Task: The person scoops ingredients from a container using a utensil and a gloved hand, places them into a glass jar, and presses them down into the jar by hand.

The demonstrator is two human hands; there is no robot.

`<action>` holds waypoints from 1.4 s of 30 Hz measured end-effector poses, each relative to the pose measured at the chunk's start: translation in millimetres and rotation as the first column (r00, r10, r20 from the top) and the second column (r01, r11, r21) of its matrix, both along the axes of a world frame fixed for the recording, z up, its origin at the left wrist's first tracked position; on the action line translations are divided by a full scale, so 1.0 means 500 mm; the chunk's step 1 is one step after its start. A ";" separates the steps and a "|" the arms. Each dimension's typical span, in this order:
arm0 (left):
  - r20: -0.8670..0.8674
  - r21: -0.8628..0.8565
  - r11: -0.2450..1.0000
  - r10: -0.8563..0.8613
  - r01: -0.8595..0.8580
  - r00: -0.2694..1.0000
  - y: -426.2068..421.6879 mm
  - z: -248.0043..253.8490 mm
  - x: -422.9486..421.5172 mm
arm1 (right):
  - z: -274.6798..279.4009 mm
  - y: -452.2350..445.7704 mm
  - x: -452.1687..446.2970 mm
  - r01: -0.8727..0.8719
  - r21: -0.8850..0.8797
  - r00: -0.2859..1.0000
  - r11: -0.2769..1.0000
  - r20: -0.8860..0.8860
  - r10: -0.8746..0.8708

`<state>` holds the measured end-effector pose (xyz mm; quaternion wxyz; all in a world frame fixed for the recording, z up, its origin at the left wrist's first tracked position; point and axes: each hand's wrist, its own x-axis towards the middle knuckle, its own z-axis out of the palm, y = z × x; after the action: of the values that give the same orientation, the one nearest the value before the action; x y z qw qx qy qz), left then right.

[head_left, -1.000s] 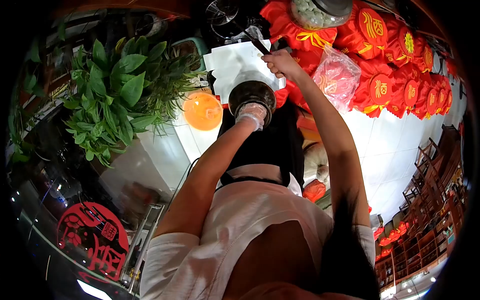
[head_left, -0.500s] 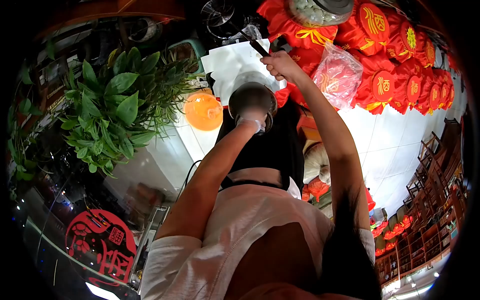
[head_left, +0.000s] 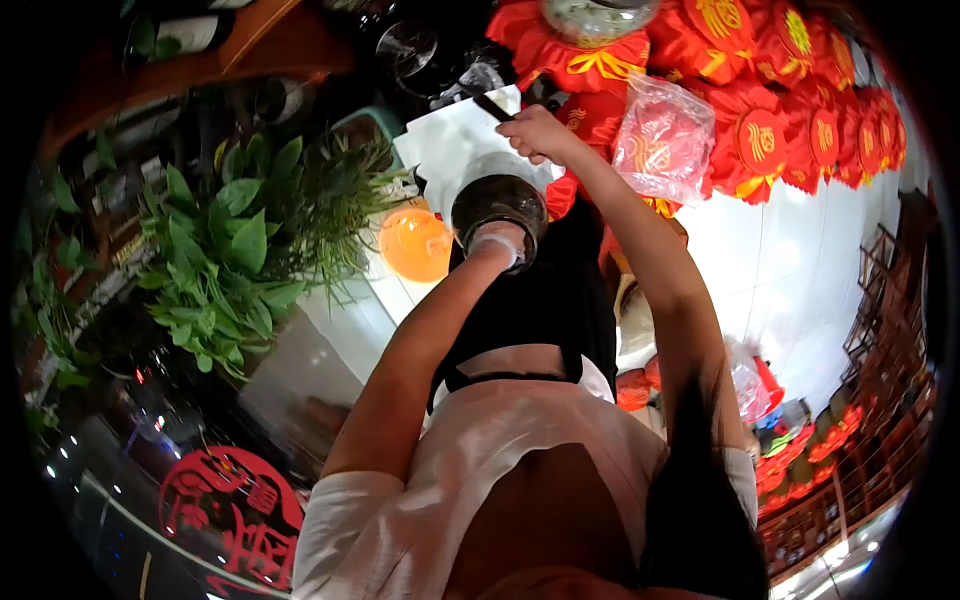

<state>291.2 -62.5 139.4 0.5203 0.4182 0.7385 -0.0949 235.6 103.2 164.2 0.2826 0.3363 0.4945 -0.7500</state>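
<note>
My left hand (head_left: 496, 238) reaches into the mouth of a dark, glassy round jar (head_left: 470, 205) in front of my body. Its fingers are hidden inside the jar, and something pale and filmy wraps the wrist. Farther forward, my right hand (head_left: 538, 135) is closed around the dark handle of a utensil (head_left: 490, 106). The utensil's far end is hard to make out against the dark background, near a round metallic shape (head_left: 406, 50). White sheets (head_left: 450, 140) lie below the right hand, just beyond the jar. An orange basin (head_left: 415, 245) stands left of the jar.
Several red cloth-covered jars (head_left: 760, 140) with yellow ribbons line the far right, one under a clear plastic bag (head_left: 662, 140). A glass jar (head_left: 600, 18) stands at the top. Leafy plants (head_left: 225, 255) crowd the left. Wooden furniture (head_left: 885, 350) is at right.
The view has shifted, so most surroundings appear moved. My left hand stays in the jar, less blurred now. My right hand still grips the dark handle, slightly farther left in view.
</note>
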 end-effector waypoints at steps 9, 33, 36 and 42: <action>-0.130 -0.021 0.917 -0.397 0.398 0.908 -0.058 0.103 0.003 | -0.019 0.017 0.033 0.051 -0.023 0.995 0.998 -0.083 -0.053; 0.019 -0.254 0.943 -0.215 0.213 0.976 0.043 0.055 0.020 | -0.033 0.000 0.038 0.034 -0.048 0.992 0.998 -0.123 -0.040; -0.047 -0.258 0.956 -0.160 0.142 0.986 0.034 0.043 0.022 | -0.044 -0.002 0.046 0.066 -0.022 0.988 0.998 -0.142 -0.069; -0.104 -0.161 0.970 -0.202 0.184 0.974 0.000 0.048 0.013 | -0.022 0.007 0.073 0.030 0.024 0.995 0.999 -0.091 -0.028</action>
<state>297.9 -62.5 163.6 0.4935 0.4413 0.7149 -0.2251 272.3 106.8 153.0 0.2447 0.3127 0.5114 -0.7621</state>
